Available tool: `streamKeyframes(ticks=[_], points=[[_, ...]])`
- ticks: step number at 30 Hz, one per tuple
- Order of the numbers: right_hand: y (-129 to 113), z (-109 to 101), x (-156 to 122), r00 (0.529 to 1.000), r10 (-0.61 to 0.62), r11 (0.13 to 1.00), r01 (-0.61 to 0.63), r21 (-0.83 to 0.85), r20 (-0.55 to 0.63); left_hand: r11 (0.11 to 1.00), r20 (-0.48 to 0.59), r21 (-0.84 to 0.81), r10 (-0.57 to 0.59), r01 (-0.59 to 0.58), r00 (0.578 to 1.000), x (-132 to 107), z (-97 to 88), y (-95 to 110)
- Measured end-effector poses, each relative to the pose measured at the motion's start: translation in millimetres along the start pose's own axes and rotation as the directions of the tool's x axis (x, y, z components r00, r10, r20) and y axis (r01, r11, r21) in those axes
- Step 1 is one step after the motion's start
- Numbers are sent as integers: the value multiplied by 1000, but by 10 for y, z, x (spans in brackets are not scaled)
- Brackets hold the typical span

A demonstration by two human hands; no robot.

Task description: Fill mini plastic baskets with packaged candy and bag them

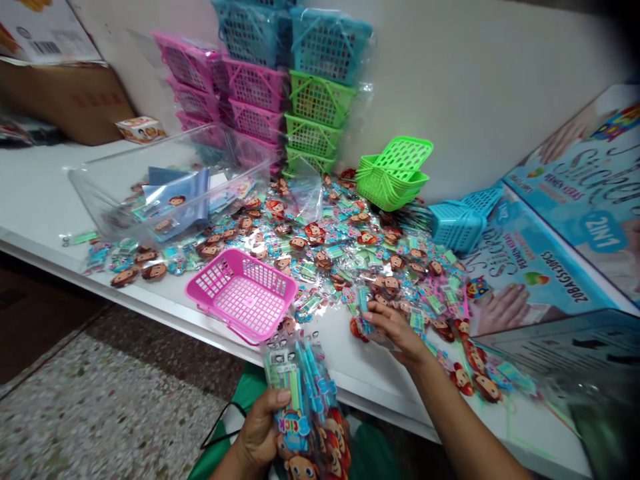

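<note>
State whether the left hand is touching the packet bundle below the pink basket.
Touching. The head view shows the left hand gripping the packet bundle, its thumb lying across the front.

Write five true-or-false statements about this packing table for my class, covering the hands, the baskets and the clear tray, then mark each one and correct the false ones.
1. The left hand holds several bagged packets. True.
2. The right hand grips the handle of the pink basket on the table. False: its fingertips are on a small packet.
3. In one tall stack, blue baskets sit above green baskets. True.
4. That pink basket lies upside down. False: its open side faces up.
5. The clear tray stands to the right of that pink basket. False: it stands behind and to the left.
</note>
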State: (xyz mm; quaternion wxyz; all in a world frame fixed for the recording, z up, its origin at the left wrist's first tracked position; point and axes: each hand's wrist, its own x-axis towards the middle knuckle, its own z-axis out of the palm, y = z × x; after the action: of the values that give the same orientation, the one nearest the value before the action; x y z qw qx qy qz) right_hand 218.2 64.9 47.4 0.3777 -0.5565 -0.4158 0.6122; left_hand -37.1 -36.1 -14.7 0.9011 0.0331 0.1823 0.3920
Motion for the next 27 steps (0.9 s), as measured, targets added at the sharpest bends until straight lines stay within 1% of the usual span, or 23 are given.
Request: streamKeyframes(ticks=[2, 5, 7, 11, 13, 16, 19, 21, 23, 24, 27], points=[[92, 19, -65, 999, 54, 996, -53, 74, -3, 1000, -5, -9, -10, 10, 1000, -4, -5, -6], [236, 92, -139, 996, 77, 995, -80, 59, 44, 1000, -27, -16, -14, 14, 1000, -12, -16, -16], [331, 184, -219, 988, 107, 992, -114, 55, 110, 1000, -47, -14, -3, 3, 999, -16, -15, -19], [462, 396, -432, 944, 181, 977, -205, 62, 276, 1000, -48, 6, -1, 2, 999, -23, 19, -15], [469, 476, -514, 943, 154, 984, -173, 38, 296, 1000, -38, 18, -6, 6, 999, -24, 42, -12], [407, 560, -584, 953, 77, 997, -75, -20, 293, 999, -51, 44, 11, -8, 999, -17, 64, -12], [322, 621, -635, 937, 35, 998, -17, -56, 347, 997, -70, 68, 35, -30, 997, -9, 52, -17], [288, 639, -670, 922, 22, 992, 27, -121, 387, 998, -60, 61, 27, -23, 998, -13, 24, -18], [276, 620, -681, 927, 4, 951, 112, -287, 376, 999, -54, 48, 12, -9, 998, -26, -10, -13], [271, 596, -664, 935, -7, 906, 156, -394, 355, 999, -55, 42, 10, -8, 998, -35, -25, -8], [232, 520, -480, 955, -76, 708, 255, -658, 287, 999, -61, 35, 21, -18, 998, -61, -45, 7]])
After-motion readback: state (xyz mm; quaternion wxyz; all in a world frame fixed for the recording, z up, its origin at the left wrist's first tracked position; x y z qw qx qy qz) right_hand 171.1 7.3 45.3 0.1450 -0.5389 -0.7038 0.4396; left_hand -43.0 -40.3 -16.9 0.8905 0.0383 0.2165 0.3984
